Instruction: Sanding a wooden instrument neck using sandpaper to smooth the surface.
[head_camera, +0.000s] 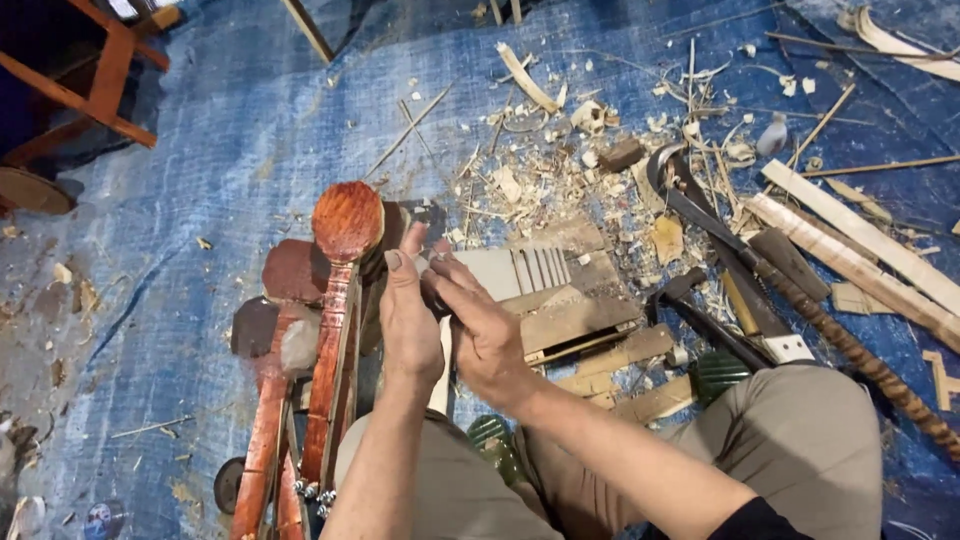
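Note:
My left hand (408, 318) and my right hand (487, 338) meet over my lap, both closed around a pale narrow wooden strip (441, 378) that points down toward my knees. The fingers hide the strip's upper end. Just left of my left hand stand red-brown carved wooden pieces (338, 300) with round heads and long necks, leaning side by side.
Flat wooden boards (565, 300) lie just beyond my hands on the blue tarp (200, 200). To the right are a hammer (690, 298), a curved blade (700, 205), a twisted wooden stick (860, 352) and pale slats (860, 240). Wood shavings (560, 160) litter the far side. A red wooden stool (100, 80) stands top left.

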